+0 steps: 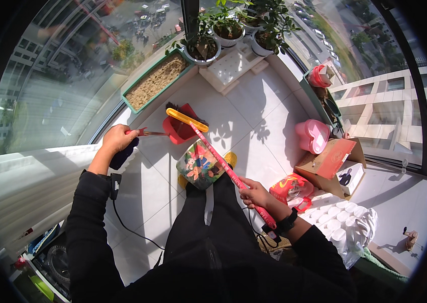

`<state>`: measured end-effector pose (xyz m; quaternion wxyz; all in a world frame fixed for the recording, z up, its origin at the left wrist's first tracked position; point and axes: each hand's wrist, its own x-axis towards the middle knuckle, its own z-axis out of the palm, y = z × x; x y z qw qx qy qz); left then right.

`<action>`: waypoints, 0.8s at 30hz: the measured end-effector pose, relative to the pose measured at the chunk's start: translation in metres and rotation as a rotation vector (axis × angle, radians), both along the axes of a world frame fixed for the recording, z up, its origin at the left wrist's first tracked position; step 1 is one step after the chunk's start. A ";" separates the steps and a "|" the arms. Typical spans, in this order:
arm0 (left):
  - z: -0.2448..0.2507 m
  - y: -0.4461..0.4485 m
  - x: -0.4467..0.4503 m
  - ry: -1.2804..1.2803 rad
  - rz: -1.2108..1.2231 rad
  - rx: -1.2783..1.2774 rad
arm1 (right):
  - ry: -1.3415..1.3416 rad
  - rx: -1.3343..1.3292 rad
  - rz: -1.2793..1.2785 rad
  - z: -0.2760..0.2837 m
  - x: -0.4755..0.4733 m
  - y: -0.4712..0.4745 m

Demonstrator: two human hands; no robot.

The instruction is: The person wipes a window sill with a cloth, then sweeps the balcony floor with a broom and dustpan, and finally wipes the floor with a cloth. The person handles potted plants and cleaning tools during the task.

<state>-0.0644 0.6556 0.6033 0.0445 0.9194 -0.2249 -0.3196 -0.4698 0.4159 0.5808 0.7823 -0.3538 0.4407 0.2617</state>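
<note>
My left hand grips the handle of a red dustpan, which is on or just above the tiled floor. My right hand is closed around the pink, printed handle of a broom. The yellow broom head lies across the dustpan in this view, its dark bristles pointing away from me. Whether the bristles touch the pan cannot be told. Directly before my legs is a small stool or box with a cartoon print, partly crossed by the broom handle.
A green planter of soil lines the left window; potted plants stand ahead. To the right are a pink heart-shaped container, a cardboard box, a red bag and wrapped white rolls. Yellow slippers are on my feet.
</note>
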 end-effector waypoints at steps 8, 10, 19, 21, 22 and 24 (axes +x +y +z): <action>0.003 0.017 0.000 0.058 0.067 0.014 | 0.085 -0.147 -0.119 0.055 -0.054 -0.054; 0.003 0.021 -0.003 0.062 0.076 0.005 | 0.150 -0.266 -0.117 0.047 -0.058 -0.076; 0.003 0.026 -0.015 0.065 0.135 0.001 | 0.092 -0.616 0.161 -0.089 0.013 -0.150; -0.003 0.031 -0.016 0.031 0.117 0.012 | 0.107 -0.579 0.278 -0.093 0.015 -0.127; -0.002 0.030 -0.018 0.034 0.133 0.008 | 0.117 -0.566 0.347 -0.085 0.014 -0.111; 0.001 0.027 -0.018 0.041 0.135 -0.004 | 0.102 -0.522 0.471 -0.064 0.011 -0.082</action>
